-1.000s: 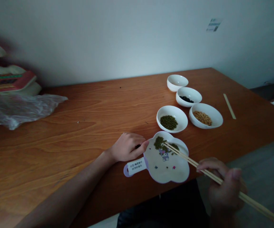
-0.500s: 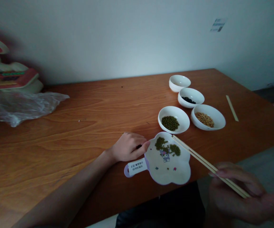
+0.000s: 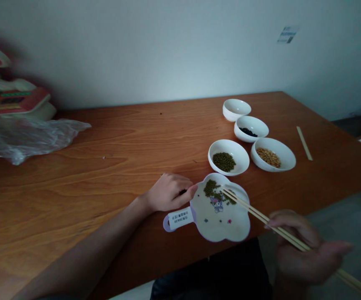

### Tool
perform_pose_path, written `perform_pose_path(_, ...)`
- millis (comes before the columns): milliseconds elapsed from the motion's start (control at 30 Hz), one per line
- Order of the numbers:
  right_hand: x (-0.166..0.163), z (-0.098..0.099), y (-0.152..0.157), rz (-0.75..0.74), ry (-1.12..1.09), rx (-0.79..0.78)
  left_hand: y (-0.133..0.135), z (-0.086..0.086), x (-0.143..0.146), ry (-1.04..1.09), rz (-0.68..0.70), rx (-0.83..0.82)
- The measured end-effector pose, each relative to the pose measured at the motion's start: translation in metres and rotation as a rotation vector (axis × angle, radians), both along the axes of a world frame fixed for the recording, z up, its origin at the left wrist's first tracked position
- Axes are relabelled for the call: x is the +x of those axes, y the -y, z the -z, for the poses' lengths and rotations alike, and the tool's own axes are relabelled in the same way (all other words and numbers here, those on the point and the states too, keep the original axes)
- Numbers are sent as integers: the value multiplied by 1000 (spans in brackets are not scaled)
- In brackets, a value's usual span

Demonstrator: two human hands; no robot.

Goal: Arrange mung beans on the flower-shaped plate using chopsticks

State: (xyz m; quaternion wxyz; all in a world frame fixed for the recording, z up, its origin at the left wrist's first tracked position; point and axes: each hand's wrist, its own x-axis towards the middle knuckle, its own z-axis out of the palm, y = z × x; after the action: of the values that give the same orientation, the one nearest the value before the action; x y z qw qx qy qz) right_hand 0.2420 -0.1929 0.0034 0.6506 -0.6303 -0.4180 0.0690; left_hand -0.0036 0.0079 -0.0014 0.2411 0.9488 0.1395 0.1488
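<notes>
My left hand [image 3: 169, 193] rests on the wooden table [image 3: 105, 158], fingers curled, its thumb pressed against the left rim of a white flower-shaped plate [image 3: 219, 225]. A heap of green beans [image 3: 214, 189] lies in the plate's far part. My right hand [image 3: 305, 250] hangs off the table's front edge, holding a pair of wooden chopsticks [image 3: 252, 210]. Their tips are over the green beans on the plate.
Behind the plate stand a bowl of green beans [image 3: 228, 157], a bowl of tan beans [image 3: 273, 154], a bowl of black beans [image 3: 251, 128] and an empty bowl [image 3: 236, 109]. A loose chopstick [image 3: 304, 143] lies far right. A plastic bag [image 3: 27, 137] and stacked items [image 3: 8, 100] sit far left.
The chopstick tips swung out towards the plate's right rim, then came back over the green beans. My right hand shifted and opened a little. My left hand has not moved.
</notes>
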Motion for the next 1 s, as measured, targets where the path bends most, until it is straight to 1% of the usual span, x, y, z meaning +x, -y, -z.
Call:
perform_pose_path(100,2,5,-1,-12,3,-70,0,0,0,1,0,-12)
perform_pose_path(300,-1,14,-3,-39,-9,-92,1,-1,1,18,-1,-13)
perform_pose_path(533,0,14,-2,-14,46,-75,0,-1,0,14,-2,-4)
perform_pose_path(767,1,19,-4,9,36,-37,0,0,0,15,-7,1)
perform_pose_path(1000,-2,17,0,-9,36,-23,0,0,0,6,-2,1)
